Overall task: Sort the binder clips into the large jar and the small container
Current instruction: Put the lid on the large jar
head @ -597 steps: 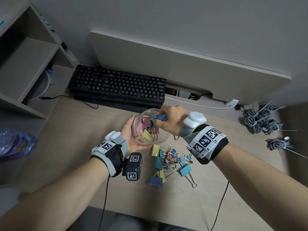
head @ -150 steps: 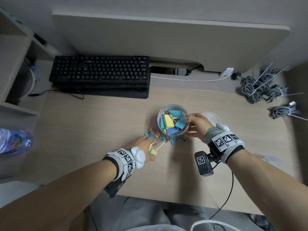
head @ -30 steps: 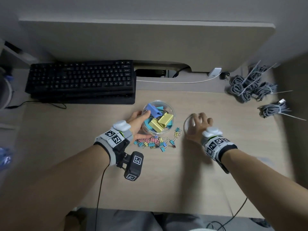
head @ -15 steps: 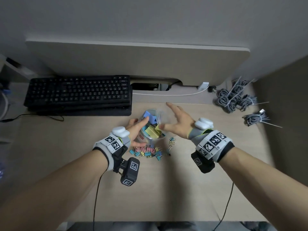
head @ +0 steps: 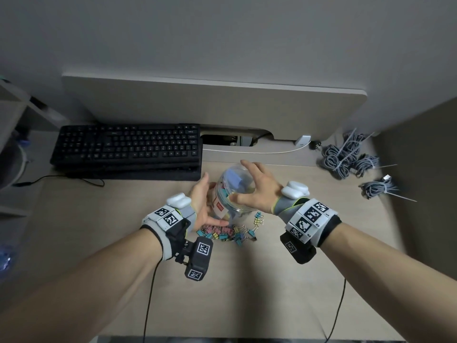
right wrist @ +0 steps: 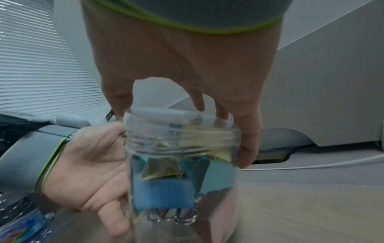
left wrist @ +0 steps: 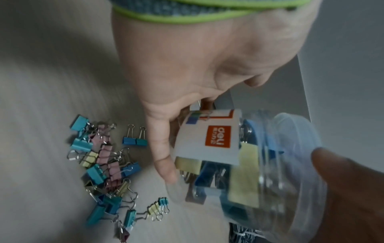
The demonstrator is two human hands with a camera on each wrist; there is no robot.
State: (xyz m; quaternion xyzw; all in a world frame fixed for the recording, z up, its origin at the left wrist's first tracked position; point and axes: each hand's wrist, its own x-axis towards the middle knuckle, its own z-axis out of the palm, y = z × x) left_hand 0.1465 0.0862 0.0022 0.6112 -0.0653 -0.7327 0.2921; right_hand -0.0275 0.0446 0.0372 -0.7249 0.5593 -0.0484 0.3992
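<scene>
A clear plastic large jar (head: 223, 206) with a white and orange label holds big blue and yellow binder clips. My left hand (head: 204, 204) grips its side, thumb along the label, and the jar leans toward me. My right hand (head: 254, 186) comes down from above, with its fingers curled round a clear lid (right wrist: 180, 121) on the jar's mouth. The right wrist view shows the jar (right wrist: 182, 172) between both hands. Several small clips (head: 230, 232) in pink, teal, yellow and blue lie heaped on the desk just in front of the jar, and they also show as the small clips (left wrist: 104, 167) in the left wrist view.
A black keyboard (head: 128, 149) lies at the back left under a raised shelf (head: 210, 102). Grey cable bundles (head: 346, 157) sit at the back right, and a white cable (head: 252, 152) runs behind the jar. A plastic bottle (right wrist: 20, 226) stands at the far left.
My right hand picked the lid up from the desk on the right and brought it over the jar's mouth. My left hand closed on the jar and tilted it.
</scene>
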